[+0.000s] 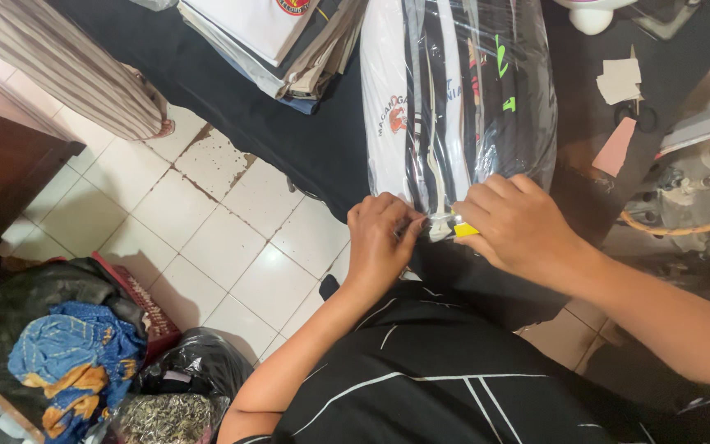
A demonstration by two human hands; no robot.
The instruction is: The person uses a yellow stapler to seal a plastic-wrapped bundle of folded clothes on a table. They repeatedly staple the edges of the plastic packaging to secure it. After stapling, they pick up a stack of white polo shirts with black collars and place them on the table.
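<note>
Left hand [381,238]: fingers curled, tips pinched together on the near end of the clear plastic bag [454,107]; wrist bent, forearm rising from lower left.
Right hand [518,224]: knuckles up, fingers folded down and closed around a small yellow object [466,230] at the bag's end; forearm enters from the right edge.
Gap between hands: narrow; fingertips almost meet over the gathered plastic.
Clear plastic bag: stuffed with folded white and dark garments, lying on the black-covered table [232,90], its pinched end at the table's near edge.
Folded clothes stack [277,41]: toward the table's far left corner, just beside the bag.
Paper scraps [618,82]: far right side of the table, well apart from the hands.
</note>
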